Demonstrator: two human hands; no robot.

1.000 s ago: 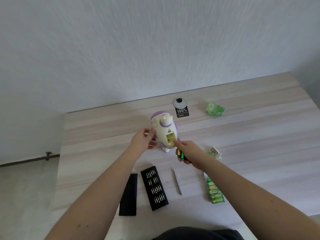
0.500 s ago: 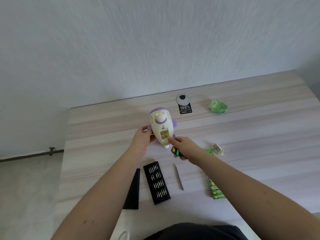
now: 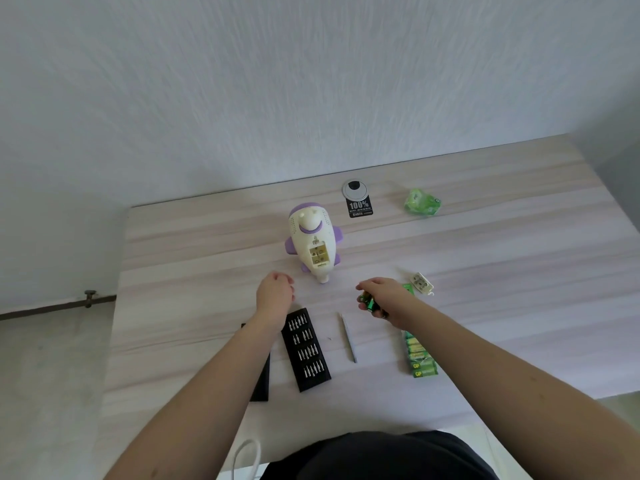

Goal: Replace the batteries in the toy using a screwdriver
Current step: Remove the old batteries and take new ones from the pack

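The white and purple toy (image 3: pixel 314 240) lies on the table with its battery compartment (image 3: pixel 319 256) open and facing up. My left hand (image 3: pixel 275 292) hovers just below and left of it, fingers loosely curled, holding nothing. My right hand (image 3: pixel 382 295) is to the right, closed around green batteries (image 3: pixel 367 301). The thin screwdriver (image 3: pixel 348 337) lies on the table between my forearms. The small battery cover (image 3: pixel 421 283) rests right of my right hand. A pack of green batteries (image 3: pixel 419 356) lies partly under my right forearm.
A black tray of screwdriver bits (image 3: pixel 305 348) and its black lid (image 3: pixel 261 379) lie by my left forearm. A crumpled green wrapper (image 3: pixel 421 201), a round cable grommet (image 3: pixel 354 189) and a black label (image 3: pixel 360 208) sit near the table's far edge (image 3: pixel 346 174).
Both hands have let go of the toy and drawn back toward me. The toy now lies on the table. My right hand still holds the batteries.
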